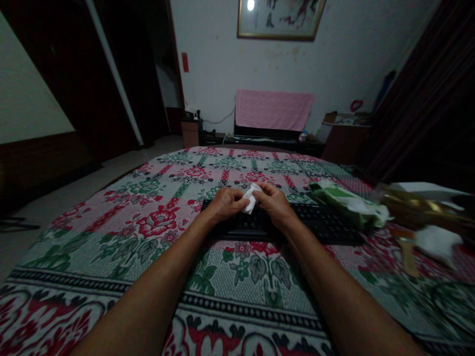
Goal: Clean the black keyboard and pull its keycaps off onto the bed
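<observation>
A small folded white tissue (251, 199) is pinched between my two hands, above a black keyboard (241, 230). My left hand (227, 202) grips its left side with thumb and fingers closed. On the other side, my right hand (273, 201) holds its upper right edge the same way. The keyboard lies flat on a flowered bed cover (159, 222), and my hands and wrists hide part of its keys. A green and white soft packet (343, 200) rests against the keyboard's far right end.
At the right lie a brush with a wooden handle (409, 257), a crumpled white tissue (438, 242), a shiny gold-coloured package (411, 205) and a dark coiled cable (452, 306). Beyond the bed, a pink cloth (273, 110) hangs over a dark screen on a low stand.
</observation>
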Demonstrator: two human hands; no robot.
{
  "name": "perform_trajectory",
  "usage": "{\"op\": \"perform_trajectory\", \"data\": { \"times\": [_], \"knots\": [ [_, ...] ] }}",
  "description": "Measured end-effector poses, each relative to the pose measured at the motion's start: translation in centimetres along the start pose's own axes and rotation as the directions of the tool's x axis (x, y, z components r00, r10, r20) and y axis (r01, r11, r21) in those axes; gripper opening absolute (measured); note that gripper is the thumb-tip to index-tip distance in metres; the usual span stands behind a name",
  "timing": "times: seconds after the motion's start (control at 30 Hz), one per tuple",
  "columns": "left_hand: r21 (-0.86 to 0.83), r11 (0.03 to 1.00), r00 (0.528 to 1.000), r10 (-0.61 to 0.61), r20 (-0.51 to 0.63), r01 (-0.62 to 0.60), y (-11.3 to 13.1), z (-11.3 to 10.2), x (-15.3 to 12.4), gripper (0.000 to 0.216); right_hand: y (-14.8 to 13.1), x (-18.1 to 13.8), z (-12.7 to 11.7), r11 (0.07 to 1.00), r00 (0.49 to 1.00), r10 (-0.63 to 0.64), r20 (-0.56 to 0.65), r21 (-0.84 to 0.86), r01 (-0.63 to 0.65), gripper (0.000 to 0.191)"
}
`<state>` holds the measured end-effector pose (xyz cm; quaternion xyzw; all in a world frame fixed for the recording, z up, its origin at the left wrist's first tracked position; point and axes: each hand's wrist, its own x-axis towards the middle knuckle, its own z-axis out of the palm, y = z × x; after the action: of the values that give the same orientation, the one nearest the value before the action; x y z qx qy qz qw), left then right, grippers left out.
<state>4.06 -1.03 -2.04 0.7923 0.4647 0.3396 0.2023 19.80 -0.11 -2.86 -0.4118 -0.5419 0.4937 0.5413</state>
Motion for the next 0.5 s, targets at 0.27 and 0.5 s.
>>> {"op": "perform_trajectory", "data": {
  "times": [0.27, 0.5],
  "knots": [
    [0.167, 0.985, 0.990, -0.027, -0.142, 0.051, -0.8, -0.1, 0.0, 0.024, -0.4, -0.2, -0.2, 0.999, 0.999, 0.008, 0.034, -0.050, -0.006, 0.037],
    [-0.199, 0.976, 0.985, -0.119, -0.125, 0.093, -0.7, 0.0, 0.3, 0.026, -0.3, -0.2, 0.0, 0.995, 0.999, -0.012, -0.037, -0.103, 0.008, 0.019]
  ]
}}
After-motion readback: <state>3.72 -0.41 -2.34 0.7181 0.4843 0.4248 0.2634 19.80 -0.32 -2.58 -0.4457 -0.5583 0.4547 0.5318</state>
